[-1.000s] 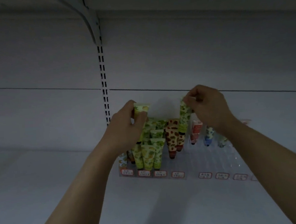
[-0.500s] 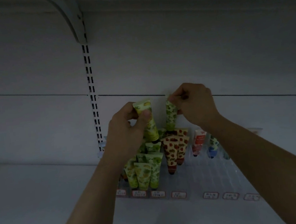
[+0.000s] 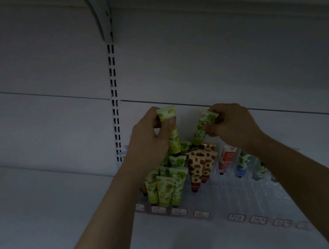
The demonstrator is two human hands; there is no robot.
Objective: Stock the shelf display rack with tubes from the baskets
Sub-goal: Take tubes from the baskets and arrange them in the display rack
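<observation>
Thumb and fingers (image 3: 169, 125) of the left hand (image 3: 149, 141) pinch the crimped top of a yellow-green tube (image 3: 173, 139), cap down just above the back green rows (image 3: 169, 184), while fingertips (image 3: 211, 129) of the right hand (image 3: 235, 125) pinch the flat end of a darker green tube (image 3: 200, 128) held at a tilt above the strawberry-print tubes (image 3: 199, 166). Best bet imo is for the person to straighten that tilted one first, then lower each cap straight into a free slot of the clear rack (image 3: 242, 192), going slow since the neighbours look packed tight and easy to tip
</observation>
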